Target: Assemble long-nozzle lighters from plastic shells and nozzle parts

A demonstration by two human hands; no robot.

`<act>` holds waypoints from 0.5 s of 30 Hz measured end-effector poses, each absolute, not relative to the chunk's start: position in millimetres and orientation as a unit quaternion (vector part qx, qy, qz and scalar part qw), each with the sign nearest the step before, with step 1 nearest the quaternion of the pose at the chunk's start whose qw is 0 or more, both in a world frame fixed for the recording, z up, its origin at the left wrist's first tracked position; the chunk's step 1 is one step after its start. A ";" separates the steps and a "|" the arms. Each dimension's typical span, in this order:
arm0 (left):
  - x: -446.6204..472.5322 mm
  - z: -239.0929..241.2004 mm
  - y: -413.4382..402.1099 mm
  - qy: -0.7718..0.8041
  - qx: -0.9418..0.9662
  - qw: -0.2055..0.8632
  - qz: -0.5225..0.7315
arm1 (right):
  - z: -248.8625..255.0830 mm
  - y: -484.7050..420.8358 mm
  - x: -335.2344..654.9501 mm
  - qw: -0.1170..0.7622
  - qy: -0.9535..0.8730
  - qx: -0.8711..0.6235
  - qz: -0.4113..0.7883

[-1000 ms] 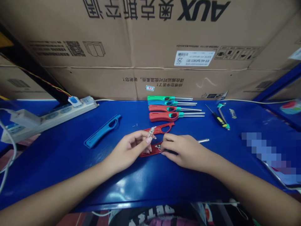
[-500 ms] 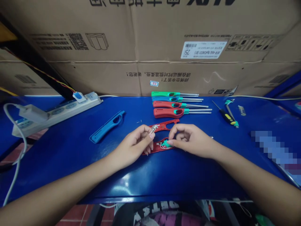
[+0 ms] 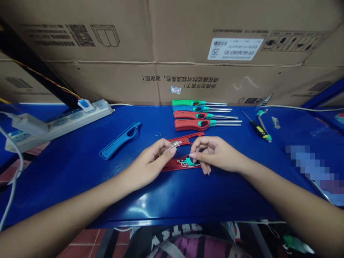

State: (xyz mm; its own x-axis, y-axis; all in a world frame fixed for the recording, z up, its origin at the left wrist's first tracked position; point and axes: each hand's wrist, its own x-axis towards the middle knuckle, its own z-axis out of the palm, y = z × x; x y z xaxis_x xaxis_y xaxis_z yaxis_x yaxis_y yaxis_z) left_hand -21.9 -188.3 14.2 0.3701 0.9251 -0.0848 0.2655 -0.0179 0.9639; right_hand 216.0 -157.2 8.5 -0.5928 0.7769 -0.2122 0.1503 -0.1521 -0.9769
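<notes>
My left hand (image 3: 153, 157) is closed round a small clear gas tank (image 3: 168, 147) with a metal valve at its tip. Thumb and index finger of my right hand (image 3: 212, 154) are pinched together; whatever they hold, if anything, is too small to make out. Just below that pinch, a green trigger part (image 3: 190, 162) with thin white wires sits in a red lighter shell half (image 3: 172, 165), whose right end is partly covered by my fingers. A second red shell half (image 3: 185, 139) lies behind it, partly hidden by my left hand.
Several assembled gas lighters (image 3: 192, 124) lie in a stack at the back. A blue shell half (image 3: 120, 139) and two tiny screws (image 3: 158, 135) are on the left, beyond them a power strip (image 3: 70, 120). A screwdriver (image 3: 258, 129) and loose lighter parts (image 3: 275, 122) lie right, before a cardboard box (image 3: 120, 79).
The gas tank has tilted in my left hand, showing more of its clear body. My right fingertips have lifted slightly off the green trigger part. The whole view has shifted a little.
</notes>
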 end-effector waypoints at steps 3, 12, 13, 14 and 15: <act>-23.0 13.3 -188.0 0.461 0.643 0.526 0.312 | 7.9 -159.9 216.0 0.218 -0.620 -0.379 0.651; -24.2 18.7 -188.7 0.444 0.665 0.540 0.263 | 4.4 -163.8 218.4 0.179 -0.692 -0.384 0.584; -24.3 19.3 -188.8 0.443 0.671 0.537 0.257 | 4.4 -164.0 218.5 0.181 -0.701 -0.381 0.575; -24.4 19.7 -188.8 0.442 0.675 0.535 0.251 | 4.6 -164.1 218.5 0.185 -0.709 -0.379 0.566; -24.6 19.9 -188.7 0.442 0.677 0.534 0.247 | 4.9 -164.2 218.4 0.189 -0.719 -0.375 0.554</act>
